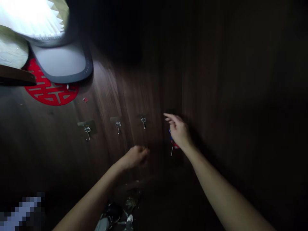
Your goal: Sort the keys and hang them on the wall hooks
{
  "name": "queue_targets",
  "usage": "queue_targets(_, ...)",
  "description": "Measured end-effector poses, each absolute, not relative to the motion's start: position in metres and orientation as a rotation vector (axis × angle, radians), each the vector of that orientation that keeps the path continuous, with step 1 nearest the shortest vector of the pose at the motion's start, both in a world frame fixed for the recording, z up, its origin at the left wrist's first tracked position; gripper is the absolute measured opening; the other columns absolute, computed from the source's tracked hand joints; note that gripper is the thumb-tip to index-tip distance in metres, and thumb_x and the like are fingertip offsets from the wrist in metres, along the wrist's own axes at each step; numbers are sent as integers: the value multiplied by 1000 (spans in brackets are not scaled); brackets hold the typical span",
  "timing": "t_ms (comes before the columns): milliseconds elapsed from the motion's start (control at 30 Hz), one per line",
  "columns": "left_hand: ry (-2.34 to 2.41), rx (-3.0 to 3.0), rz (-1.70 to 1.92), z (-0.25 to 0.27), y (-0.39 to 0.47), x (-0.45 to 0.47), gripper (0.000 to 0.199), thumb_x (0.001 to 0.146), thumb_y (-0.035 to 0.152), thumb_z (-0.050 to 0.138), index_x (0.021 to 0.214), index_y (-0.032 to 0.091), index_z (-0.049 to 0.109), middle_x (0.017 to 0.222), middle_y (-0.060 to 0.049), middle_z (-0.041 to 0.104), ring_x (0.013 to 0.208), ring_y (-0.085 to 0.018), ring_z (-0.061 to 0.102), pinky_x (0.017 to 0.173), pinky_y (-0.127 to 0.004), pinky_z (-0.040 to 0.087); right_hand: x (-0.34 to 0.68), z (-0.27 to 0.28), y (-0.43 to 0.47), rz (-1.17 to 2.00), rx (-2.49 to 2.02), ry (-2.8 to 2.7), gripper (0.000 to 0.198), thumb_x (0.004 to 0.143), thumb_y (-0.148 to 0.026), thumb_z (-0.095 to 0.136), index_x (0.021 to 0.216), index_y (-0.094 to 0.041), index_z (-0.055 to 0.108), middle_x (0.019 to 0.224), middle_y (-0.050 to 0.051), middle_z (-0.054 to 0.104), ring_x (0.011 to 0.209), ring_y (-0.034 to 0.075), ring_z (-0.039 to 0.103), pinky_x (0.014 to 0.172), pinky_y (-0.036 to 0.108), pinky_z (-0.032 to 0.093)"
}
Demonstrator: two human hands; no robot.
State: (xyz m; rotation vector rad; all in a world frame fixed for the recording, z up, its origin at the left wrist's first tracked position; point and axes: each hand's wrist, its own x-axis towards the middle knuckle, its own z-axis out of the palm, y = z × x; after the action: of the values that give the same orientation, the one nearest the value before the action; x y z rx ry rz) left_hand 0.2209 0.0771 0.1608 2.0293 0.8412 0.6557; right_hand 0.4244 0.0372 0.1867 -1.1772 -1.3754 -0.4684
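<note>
My right hand is raised against the dark wood-grain panel, its fingers stretched out to the left and slightly apart. Just below and behind it hangs a bunch of keys with blue and red parts, partly hidden by the hand. Whether the hand touches them, I cannot tell. Lower and to the left, my left hand is curled closed and a little blurred; its contents, if any, are hidden. Above that hand, a small metal hook is fixed to the panel. Two similar hooks, a middle hook and a left hook, line up beside it.
At upper left, a grey cap hangs over a round red paper-cut ornament, near a bright white pleated object. A brown strip juts in from the left edge. Below, dim metallic items lie in shadow.
</note>
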Motion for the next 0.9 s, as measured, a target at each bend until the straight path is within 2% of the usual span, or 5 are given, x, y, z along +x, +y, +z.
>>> queue_targets(100, 933, 2166, 492, 132, 74, 200, 21, 51, 14, 70, 40, 21, 53, 39, 1, 53, 50, -21, 60, 57, -30, 44, 456, 164, 37, -261, -1184, -1129, 43, 69, -2, 39, 102, -21, 60, 91, 4, 64, 87, 17, 59, 85, 37, 46)
queue_targets(200, 1004, 2280, 428, 122, 72, 206, 18, 54, 14, 68, 43, 23, 58, 49, -2, 61, 66, -28, 65, 69, -35, 45, 472, 139, 45, 68, -1200, -980, 38, 64, -3, 44, 94, -20, 59, 86, 2, 66, 84, 18, 62, 83, 36, 47)
queue_targets(267, 905, 2291, 554, 127, 72, 229, 3, 63, 22, 67, 64, 25, 66, 69, -4, 69, 82, -28, 65, 77, -36, 45, 473, 126, 48, 170, -1207, -960, 35, 66, -6, 44, 96, -20, 56, 74, 2, 66, 69, 17, 64, 69, 34, 51)
queue_targets(433, 575, 1869, 1016, 151, 78, 310, 49, 67, 30, 70, 112, 15, 56, 123, -13, 57, 116, -25, 49, 97, -31, 36, 465, 119, 40, 322, -1181, -1031, 33, 65, -7, 42, 93, -19, 56, 64, 0, 66, 52, 15, 60, 49, 25, 47)
queue_targets(900, 450, 1383, 865, 166, 83, 381, 13, 76, 25, 65, 77, 14, 56, 59, 3, 56, 47, -7, 53, 50, -19, 46, 473, 158, 8, -358, -1547, -1296, 32, 71, -2, 40, 78, -23, 63, 75, -1, 65, 72, 15, 59, 67, 25, 45)
